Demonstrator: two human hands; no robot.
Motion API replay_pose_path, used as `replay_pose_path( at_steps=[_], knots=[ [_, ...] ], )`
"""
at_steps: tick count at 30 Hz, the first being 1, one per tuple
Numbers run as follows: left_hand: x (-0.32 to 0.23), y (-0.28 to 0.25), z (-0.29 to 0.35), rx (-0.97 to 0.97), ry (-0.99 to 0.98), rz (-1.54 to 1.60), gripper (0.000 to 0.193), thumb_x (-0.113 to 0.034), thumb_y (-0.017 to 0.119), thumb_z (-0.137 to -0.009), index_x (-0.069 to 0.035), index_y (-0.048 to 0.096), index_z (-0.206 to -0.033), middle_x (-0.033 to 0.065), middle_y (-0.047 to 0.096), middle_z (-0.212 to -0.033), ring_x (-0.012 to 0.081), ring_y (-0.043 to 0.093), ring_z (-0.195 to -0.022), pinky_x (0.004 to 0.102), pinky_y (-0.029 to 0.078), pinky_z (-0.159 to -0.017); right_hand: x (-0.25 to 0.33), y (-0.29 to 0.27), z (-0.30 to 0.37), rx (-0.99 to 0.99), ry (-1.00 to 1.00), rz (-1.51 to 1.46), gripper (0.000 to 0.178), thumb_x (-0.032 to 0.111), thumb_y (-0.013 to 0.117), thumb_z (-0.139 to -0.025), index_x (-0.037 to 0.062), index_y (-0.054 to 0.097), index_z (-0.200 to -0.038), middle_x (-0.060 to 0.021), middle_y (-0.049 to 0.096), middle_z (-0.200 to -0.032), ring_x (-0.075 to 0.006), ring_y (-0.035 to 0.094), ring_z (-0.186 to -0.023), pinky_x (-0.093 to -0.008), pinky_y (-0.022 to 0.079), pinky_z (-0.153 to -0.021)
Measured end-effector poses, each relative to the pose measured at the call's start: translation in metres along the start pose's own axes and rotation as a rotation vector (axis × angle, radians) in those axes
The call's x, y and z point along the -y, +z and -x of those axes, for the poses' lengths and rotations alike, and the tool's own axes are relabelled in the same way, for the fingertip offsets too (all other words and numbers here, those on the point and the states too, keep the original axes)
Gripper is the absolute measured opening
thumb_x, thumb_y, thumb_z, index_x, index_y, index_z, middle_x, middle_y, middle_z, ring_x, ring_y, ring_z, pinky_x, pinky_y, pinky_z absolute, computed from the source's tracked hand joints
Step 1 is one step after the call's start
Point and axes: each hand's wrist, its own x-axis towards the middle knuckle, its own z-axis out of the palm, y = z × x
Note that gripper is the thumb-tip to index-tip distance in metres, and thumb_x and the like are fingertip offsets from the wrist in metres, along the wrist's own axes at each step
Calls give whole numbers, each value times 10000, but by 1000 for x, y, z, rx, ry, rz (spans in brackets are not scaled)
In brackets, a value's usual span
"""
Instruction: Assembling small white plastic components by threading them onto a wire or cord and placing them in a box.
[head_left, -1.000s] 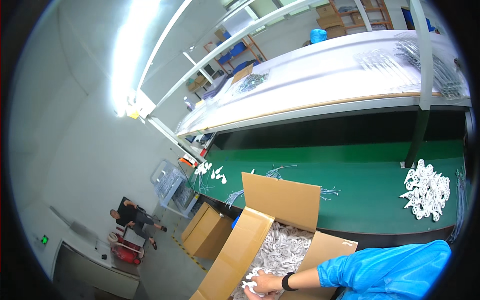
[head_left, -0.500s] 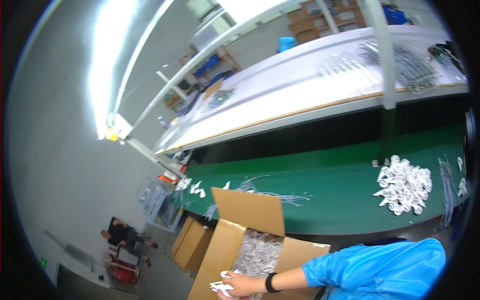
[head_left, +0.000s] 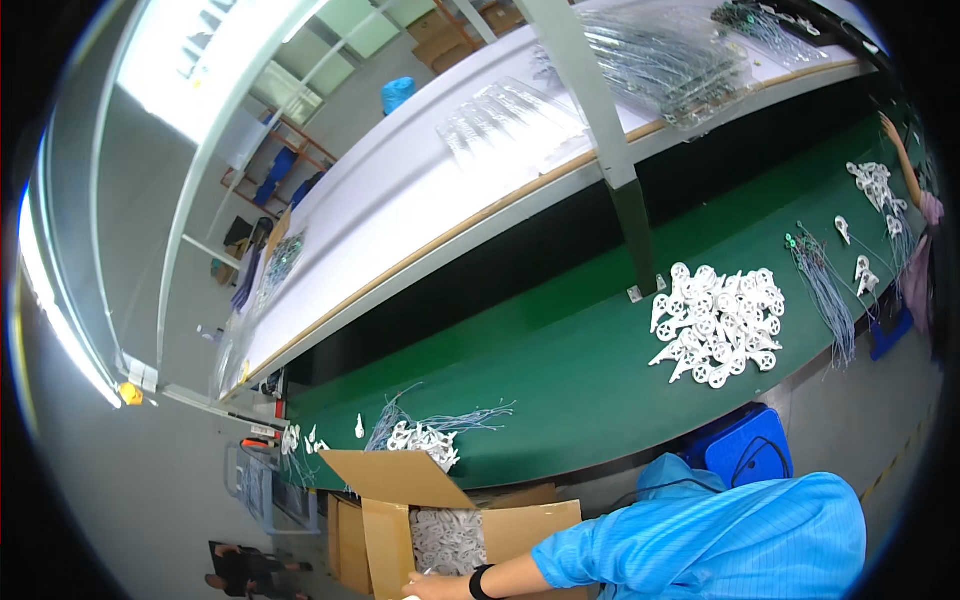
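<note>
My one visible hand (head_left: 432, 585) sits at the near edge of the view, at the near rim of an open brown cardboard box (head_left: 385, 535), reaching out of a blue sleeve (head_left: 700, 545) with a dark band at the wrist; it is cut off by the edge of the view, so I cannot tell whether its fingers are curled or spread, nor which of my hands it is, and something small and white seems to show at the fingertips; my other hand is out of view; the box stands at the near left with its flaps raised, and inside it lies a clear bag of white plastic parts (head_left: 447, 538); a second, closed brown carton (head_left: 345, 530) stands just left of it; beyond the box runs the long green belt (head_left: 560, 370), with a small heap of white parts and thin grey wires (head_left: 425, 432) just beyond the flap; further right on the belt lies a larger pile of white round-headed parts (head_left: 718, 325), and right of that a bundle of grey wires (head_left: 825, 290); a blue plastic crate (head_left: 745, 450) stands near my shoulder below the belt; on the far white shelf (head_left: 420, 200) lie clear packets of wires (head_left: 500, 120); another person's arm (head_left: 900, 160) reaches over the belt at the far right.
</note>
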Motion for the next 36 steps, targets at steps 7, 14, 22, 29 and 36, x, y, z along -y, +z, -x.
replay_pose_path(
  at_steps=[7, 14, 22, 29, 36],
  knots=[
    [37, 72, 32, 45, 169, -192, 510, -53, 506, -856, 5, 314, -1326, 190, 449, -1209, 271, 492, -1036, 380, 448, -900, 58, -84, 47, -153, -254, -68, 328, 269, 640, -693, 61, 577, -938, -148, 512, -1050, -326, 454, -1039, -442, 359, -915],
    [128, 244, 54, -126, -70, -498, 477, -292, 334, -968, -7, 373, -1348, 182, 494, -1261, 326, 499, -1144, 433, 408, -980, 19, -228, 147, -524, -210, 226, 439, 171, 641, -758, 60, 550, -1173, -225, 436, -1222, -403, 528, -1048, -453, 442, -919],
    [389, 266, -24, 459, -289, -571, 360, -288, 389, -978, 7, 477, -1166, 92, 531, -1101, 154, 534, -995, 295, 437, -880, -117, -337, 246, -828, 439, 319, 348, 73, 646, -712, 35, 570, -1050, -214, 420, -1210, -391, 447, -1133, -426, 391, -973],
    [458, 317, -46, 519, -522, -675, 466, -360, 429, -955, 32, 518, -1189, 192, 425, -1270, 302, 354, -1221, 361, 287, -1033, -165, -400, 276, -838, 529, 545, 365, 106, 635, -678, 15, 585, -1028, -255, 396, -1259, -436, 426, -1154, -437, 383, -986],
    [461, 335, -68, 628, -434, -1002, 519, -436, 474, -918, -37, 495, -1250, 228, 319, -1291, 327, 368, -1179, 378, 324, -1005, -163, -424, 283, -755, 524, 708, 387, 137, 666, -664, 40, 589, -1031, -243, 378, -1285, -444, 402, -1172, -449, 372, -994]
  ],
)
